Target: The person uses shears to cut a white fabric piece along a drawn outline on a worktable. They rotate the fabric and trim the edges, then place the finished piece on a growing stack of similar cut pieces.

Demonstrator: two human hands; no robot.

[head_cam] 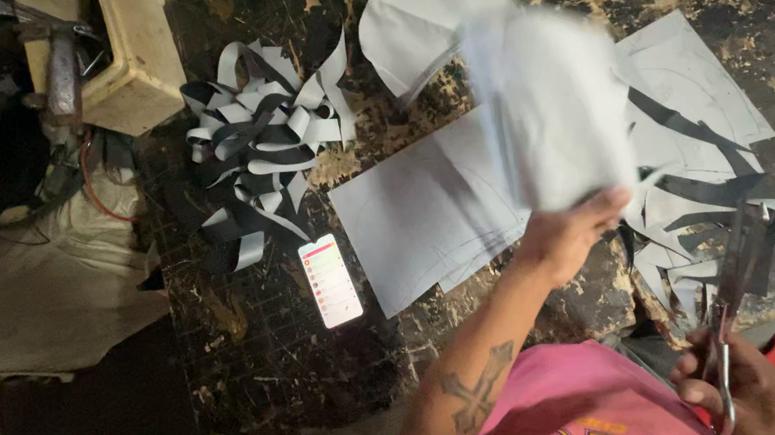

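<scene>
My left hand point(567, 235) pinches the lower edge of a pale grey sheet point(548, 104), which is raised above the table and blurred by motion. At the bottom right my right hand point(740, 390) grips the handles of a pair of scissors point(734, 275), blades pointing up over the table edge. Flat grey sheets point(427, 212) with drawn curved lines lie under the raised sheet. A curved cut piece point(425, 15) lies behind them.
A heap of grey and black offcut strips point(265, 139) lies at the left; more scraps point(705, 173) at the right. A lit phone point(330, 280) rests on the worn dark table point(277, 364). A cream wooden block point(133, 56) stands at the back left beside dark clutter.
</scene>
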